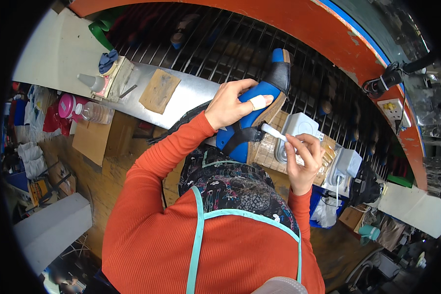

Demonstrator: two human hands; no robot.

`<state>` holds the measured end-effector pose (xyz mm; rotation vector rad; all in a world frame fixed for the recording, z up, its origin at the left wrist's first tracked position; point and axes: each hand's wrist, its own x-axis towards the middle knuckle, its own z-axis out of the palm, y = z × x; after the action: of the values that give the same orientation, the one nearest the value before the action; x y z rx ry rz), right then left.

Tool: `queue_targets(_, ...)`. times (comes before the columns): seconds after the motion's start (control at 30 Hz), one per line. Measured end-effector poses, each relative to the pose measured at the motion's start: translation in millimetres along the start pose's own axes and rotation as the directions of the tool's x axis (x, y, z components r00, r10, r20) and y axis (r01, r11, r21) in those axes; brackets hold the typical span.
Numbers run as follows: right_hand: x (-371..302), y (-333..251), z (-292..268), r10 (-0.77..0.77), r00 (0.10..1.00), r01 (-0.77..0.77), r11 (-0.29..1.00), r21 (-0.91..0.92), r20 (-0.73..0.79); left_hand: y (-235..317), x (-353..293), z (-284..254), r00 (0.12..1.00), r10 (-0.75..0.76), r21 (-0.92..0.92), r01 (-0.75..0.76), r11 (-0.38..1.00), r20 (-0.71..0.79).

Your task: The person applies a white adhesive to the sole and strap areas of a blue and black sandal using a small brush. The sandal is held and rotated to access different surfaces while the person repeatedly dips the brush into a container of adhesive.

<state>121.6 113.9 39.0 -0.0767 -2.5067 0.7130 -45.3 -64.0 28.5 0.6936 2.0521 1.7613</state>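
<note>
My left hand [233,105] is closed around a blue shoe last [256,110], with white tape on one finger. Black straps [243,139] cross the last, a black piece [278,77] covers part of its far end, and a tan sole-like layer runs along its right side. Between the fingertips of my right hand [305,159] is a white-handled brush [273,132]. Its tip reaches the edge of the last beside the near strap; whether it touches cannot be made out. A white container [300,125] stands just beyond my right hand.
Dark metal rods [206,49] form a rack beyond the hands, bordered by an orange frame [348,34]. A brown pad [159,91] lies on the metal ledge [193,93] at left. Another white container [348,163] with a cord stands at right. A clear bottle [97,112] is at far left.
</note>
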Motion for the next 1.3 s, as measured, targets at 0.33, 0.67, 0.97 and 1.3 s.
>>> queue_targets(0.33,5.4,-1.1,10.8,-0.102,0.982,0.085,0.990,-0.110,-0.157,0.0,5.2,-3.4,0.998,-0.059,-0.087,0.061,0.994,0.025)
queue_targets(0.67,8.3,-0.9,7.6,-0.043,0.997,0.043,0.999,-0.001,-0.060,3.8,3.2,-2.6,0.996,-0.075,0.022,0.076,0.997,-0.042)
queue_targets(0.97,9.6,6.5,3.3,0.169,0.977,-0.207,0.900,0.384,0.129,-6.0,4.1,-3.0,0.999,-0.053,-0.080,0.053,0.995,0.003)
queue_targets(1.3,70.0,22.1,16.8,0.045,0.971,0.007,0.976,0.216,-0.235,-20.0,6.0,-7.9,0.976,0.020,-0.513,0.095,0.853,0.215)
